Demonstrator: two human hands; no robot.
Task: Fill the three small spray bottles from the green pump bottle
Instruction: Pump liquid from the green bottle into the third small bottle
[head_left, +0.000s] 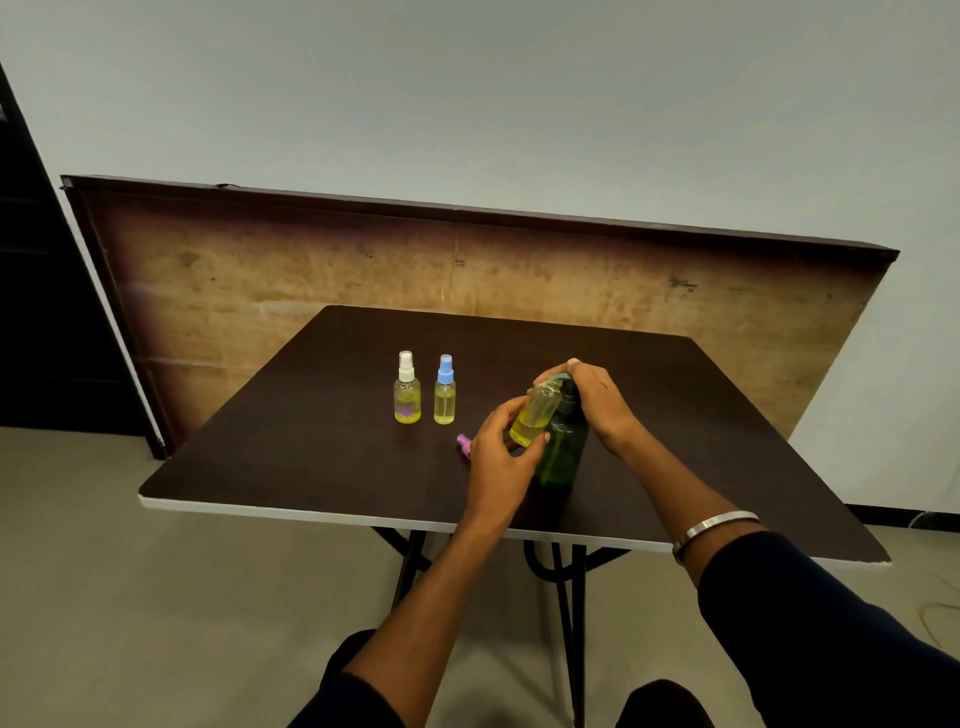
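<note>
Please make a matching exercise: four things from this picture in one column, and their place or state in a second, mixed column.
1. white-capped bottle
2. blue-capped bottle
3. pink cap
4. uncapped bottle

A. lying on the table
B. tilted in the left hand
C. standing furthest left
D. standing between two small bottles

Pairs: 1-C, 2-D, 3-A, 4-B
</note>
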